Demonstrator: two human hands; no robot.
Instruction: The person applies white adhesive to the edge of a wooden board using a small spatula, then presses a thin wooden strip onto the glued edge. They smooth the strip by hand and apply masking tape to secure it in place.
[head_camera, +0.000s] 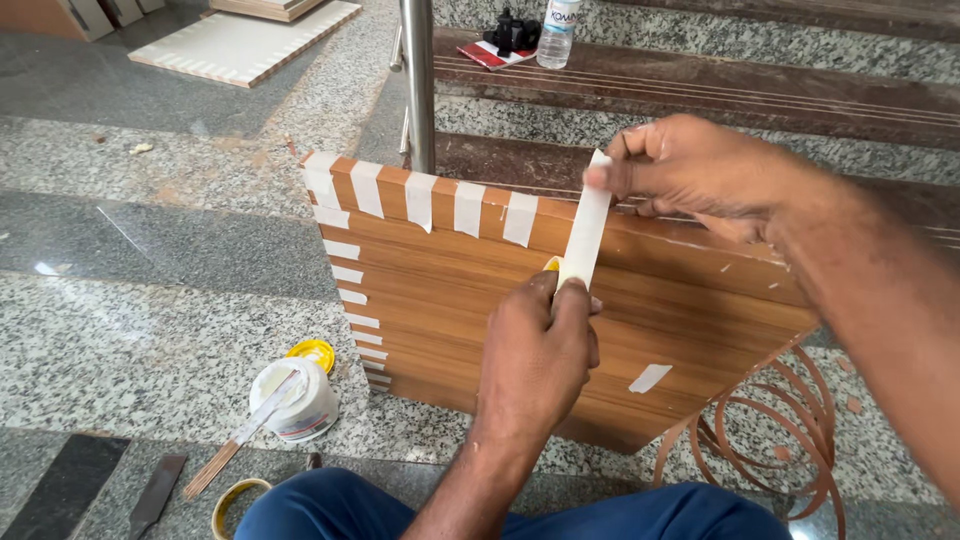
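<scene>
Left hand (535, 350): fingers pinched together on lower end of white tape strip (584, 235), at the face of the wood panel (480, 310). Right hand (690, 165): fingers clamped on the strip's upper end, above the panel's top edge. Panel rests tilted on granite floor (150, 340). Open glue tub (295, 398) left of panel; water bottle (558, 32) on far step.

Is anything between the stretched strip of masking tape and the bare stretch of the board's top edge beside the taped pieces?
Nothing visible. The tape strip, held between the right hand and left hand, hangs over the wooden board with its bare edge unobstructed.
</scene>
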